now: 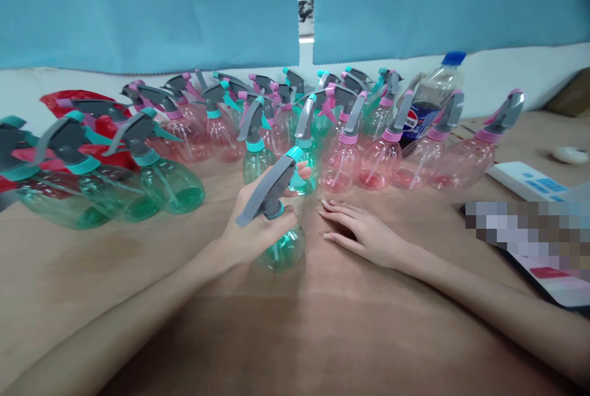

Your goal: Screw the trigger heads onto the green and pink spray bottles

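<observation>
My left hand (255, 224) is wrapped round the neck of a green spray bottle (283, 251) with a grey and turquoise trigger head, upright at the middle of the table. To its right my right hand (362, 230) lies on the wooden tabletop, fingers slightly spread and holding nothing. Just beyond the hands stand several pink spray bottles (338, 165) and another green spray bottle (304, 156). Several more green bottles (173, 184) are at the left.
Many spray bottles line the back of the table (221, 334). Red plastic (108, 125) lies behind the left bottles. A blue-capped cola bottle (421, 116) stands at the back right. A white device (530, 181), a partly blurred flat object (553, 285) and a white mouse (569, 154) are at right.
</observation>
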A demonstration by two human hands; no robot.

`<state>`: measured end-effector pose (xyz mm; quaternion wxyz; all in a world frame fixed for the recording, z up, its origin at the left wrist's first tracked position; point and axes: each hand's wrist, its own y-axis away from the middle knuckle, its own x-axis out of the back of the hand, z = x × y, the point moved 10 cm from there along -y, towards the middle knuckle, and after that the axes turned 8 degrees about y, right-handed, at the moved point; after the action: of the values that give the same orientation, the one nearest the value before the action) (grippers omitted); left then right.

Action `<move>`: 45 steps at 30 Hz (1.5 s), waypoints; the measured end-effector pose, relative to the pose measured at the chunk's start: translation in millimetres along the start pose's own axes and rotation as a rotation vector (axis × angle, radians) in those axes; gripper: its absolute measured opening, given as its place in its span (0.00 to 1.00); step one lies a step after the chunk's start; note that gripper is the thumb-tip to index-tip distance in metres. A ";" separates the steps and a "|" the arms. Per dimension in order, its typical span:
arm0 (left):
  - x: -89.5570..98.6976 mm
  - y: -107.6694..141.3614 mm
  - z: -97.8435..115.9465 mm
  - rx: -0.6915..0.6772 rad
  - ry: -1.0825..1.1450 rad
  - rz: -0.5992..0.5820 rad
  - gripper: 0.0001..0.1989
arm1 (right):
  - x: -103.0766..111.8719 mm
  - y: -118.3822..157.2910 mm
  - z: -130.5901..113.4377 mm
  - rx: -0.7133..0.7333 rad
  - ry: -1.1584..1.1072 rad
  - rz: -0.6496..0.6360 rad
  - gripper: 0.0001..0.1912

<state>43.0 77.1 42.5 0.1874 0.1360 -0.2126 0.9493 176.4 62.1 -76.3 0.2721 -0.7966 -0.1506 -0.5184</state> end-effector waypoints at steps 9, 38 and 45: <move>1.8 2.2 -2.5 -0.008 -0.050 0.026 0.27 | 0.2 0.2 0.3 -0.001 -0.025 0.005 0.25; 4.0 2.2 -4.6 0.032 -0.145 0.027 0.22 | -4.0 0.4 1.3 0.000 0.025 -0.030 0.26; 4.9 2.2 -1.2 0.004 -0.153 0.041 0.21 | -4.1 0.6 1.4 -0.001 0.038 -0.029 0.26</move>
<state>37.4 77.2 42.3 0.1508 0.2040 -0.2270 0.9403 176.0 62.6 -80.6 0.2671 -0.7843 -0.1566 -0.5375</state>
